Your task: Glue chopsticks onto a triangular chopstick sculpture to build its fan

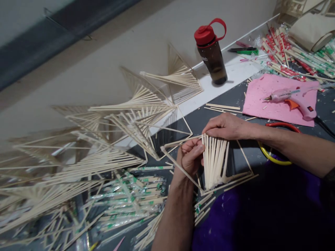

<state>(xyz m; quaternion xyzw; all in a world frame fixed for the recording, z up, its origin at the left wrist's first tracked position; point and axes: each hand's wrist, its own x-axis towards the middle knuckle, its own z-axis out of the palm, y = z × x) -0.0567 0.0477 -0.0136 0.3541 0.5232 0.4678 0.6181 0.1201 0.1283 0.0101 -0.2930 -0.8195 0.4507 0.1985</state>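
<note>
A fan of wooden chopsticks (214, 160), joined to a frame of more sticks, is between my hands at the table's near edge. My left hand (193, 156) is closed on the fan's left side, thumb and fingers pinching the outer stick. Across the top ends lies my right hand (226, 126), its bent fingers gripping the upper edge; some fingertips are hidden behind it. Whitish glue shows at the fan's lower joint. Two or three loose chopsticks (222, 106) rest just beyond my right hand.
A pink glue gun (295, 99) lies on a pink cloth (253, 92) at right. Red-and-yellow-handled pliers (274, 159) are under my right forearm. A red-lidded bottle (213, 59) stands by the wall. Finished stick structures (104, 164) and wrapped chopsticks (136, 197) fill the left.
</note>
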